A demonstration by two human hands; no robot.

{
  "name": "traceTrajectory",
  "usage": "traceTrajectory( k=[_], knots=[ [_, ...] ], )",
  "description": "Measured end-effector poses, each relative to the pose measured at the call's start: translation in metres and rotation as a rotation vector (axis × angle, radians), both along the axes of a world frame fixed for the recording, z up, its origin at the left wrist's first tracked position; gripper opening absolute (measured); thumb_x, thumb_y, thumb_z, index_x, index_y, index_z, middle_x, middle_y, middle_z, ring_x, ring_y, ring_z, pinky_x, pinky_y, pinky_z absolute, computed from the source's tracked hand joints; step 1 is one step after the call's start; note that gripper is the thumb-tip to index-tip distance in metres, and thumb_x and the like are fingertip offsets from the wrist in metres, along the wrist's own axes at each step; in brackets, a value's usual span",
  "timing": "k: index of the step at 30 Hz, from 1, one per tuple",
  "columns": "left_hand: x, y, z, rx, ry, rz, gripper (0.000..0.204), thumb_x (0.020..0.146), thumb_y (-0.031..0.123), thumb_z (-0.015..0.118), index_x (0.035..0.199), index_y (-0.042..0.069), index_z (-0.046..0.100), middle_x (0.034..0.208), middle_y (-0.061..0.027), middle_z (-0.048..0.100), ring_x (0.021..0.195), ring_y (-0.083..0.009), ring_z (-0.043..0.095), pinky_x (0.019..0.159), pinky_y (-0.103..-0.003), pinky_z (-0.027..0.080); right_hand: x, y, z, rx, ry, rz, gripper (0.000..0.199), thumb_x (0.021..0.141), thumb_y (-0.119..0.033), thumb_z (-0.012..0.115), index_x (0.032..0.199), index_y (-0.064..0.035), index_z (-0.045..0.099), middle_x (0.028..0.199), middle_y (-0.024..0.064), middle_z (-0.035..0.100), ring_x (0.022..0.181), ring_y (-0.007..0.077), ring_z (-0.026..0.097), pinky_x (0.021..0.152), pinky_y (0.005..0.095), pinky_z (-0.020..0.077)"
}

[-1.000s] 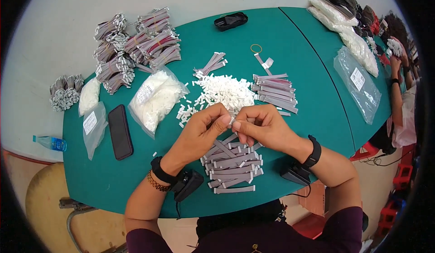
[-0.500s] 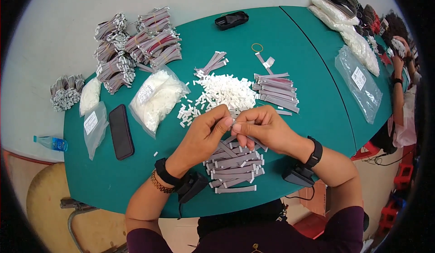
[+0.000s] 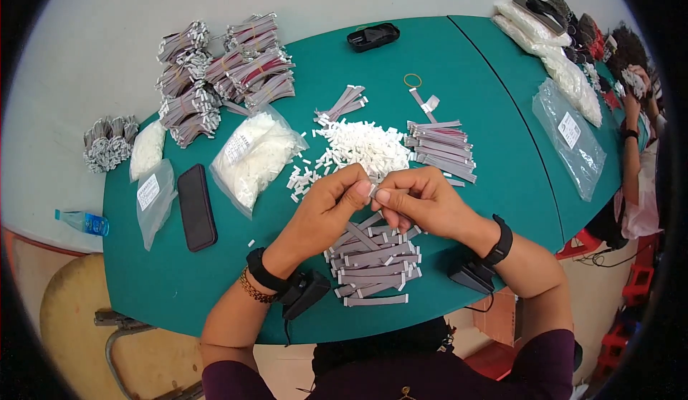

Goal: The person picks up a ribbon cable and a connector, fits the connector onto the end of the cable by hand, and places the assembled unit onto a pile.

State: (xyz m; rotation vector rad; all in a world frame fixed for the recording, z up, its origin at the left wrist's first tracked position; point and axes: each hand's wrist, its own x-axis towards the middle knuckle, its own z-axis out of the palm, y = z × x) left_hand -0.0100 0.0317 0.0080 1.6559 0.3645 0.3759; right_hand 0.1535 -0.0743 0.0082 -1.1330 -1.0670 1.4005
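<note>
Both hands meet over the table with thumbs and forefingers pinched together. My left hand and my right hand close on the white-tipped end of a grey ribbon cable; the fingers hide most of it, and where cable and connector part cannot be made out. Just beyond the fingertips lies a heap of small white connector housings. Below the hands, grey ribbon cables with white ends lie in a loose pile. More ribbon cables are stacked to the right of the heap.
Bundled cables rise at the far left. A bag of white pieces, a dark phone and a flat plastic bag lie left. A black case and rubber band sit farther back. Another person's arm shows at right.
The view has shifted slightly, moving the table's things a little rightward. My hands stay pinched together at the same place, with only small finger movement.
</note>
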Motion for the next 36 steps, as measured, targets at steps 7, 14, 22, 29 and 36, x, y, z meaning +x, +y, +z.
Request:
traceTrajectory(
  k=[7,14,22,29,36],
  knots=[
    [0.002,0.001,0.0,-0.058,0.022,-0.031,0.026,0.095,0.025,0.045,0.08,0.004,0.048,0.072,0.002,0.047,0.068,-0.0047,0.041,0.06,-0.02,0.035,-0.001,-0.001,-0.003,0.027,-0.084,0.003,0.021,0.092,-0.018,0.052,0.082,-0.0026,0.062,0.061,0.0007,0.057,0.051,0.0036,0.05,0.046,0.017,0.0376],
    [0.001,0.004,-0.002,0.031,0.013,-0.073,0.026,0.095,0.024,0.046,0.079,0.003,0.049,0.071,0.0021,0.046,0.067,-0.0051,0.04,0.059,-0.021,0.035,-0.002,-0.001,-0.004,0.014,-0.114,0.012,0.022,0.091,-0.019,0.053,0.079,-0.0023,0.061,0.061,0.0005,0.057,0.052,0.0032,0.05,0.046,0.0169,0.0373],
    [0.0,0.0,-0.001,0.07,0.054,-0.045,0.026,0.094,0.022,0.047,0.076,0.003,0.048,0.068,0.0026,0.043,0.065,-0.0053,0.037,0.057,-0.021,0.032,-0.008,-0.004,-0.007,0.035,-0.101,-0.08,0.022,0.091,-0.019,0.054,0.078,-0.0025,0.061,0.059,-0.0001,0.057,0.05,0.0028,0.048,0.044,0.0175,0.0355],
    [0.002,-0.004,-0.003,0.125,0.019,0.051,0.027,0.094,0.023,0.047,0.075,0.003,0.048,0.067,0.0028,0.042,0.063,-0.0044,0.037,0.055,-0.021,0.03,0.001,-0.001,0.002,-0.037,-0.117,0.04,0.023,0.091,-0.02,0.053,0.078,-0.0022,0.061,0.058,-0.0001,0.056,0.048,0.003,0.046,0.044,0.017,0.0346],
    [-0.002,0.011,0.006,0.15,0.004,0.227,0.027,0.093,0.023,0.05,0.076,0.002,0.05,0.063,0.0047,0.041,0.059,-0.0029,0.035,0.052,-0.02,0.029,0.002,0.004,-0.007,-0.01,-0.135,0.009,0.022,0.09,-0.021,0.056,0.08,-0.0014,0.062,0.062,0.0012,0.058,0.051,0.0051,0.048,0.046,0.0199,0.037]
  ],
)
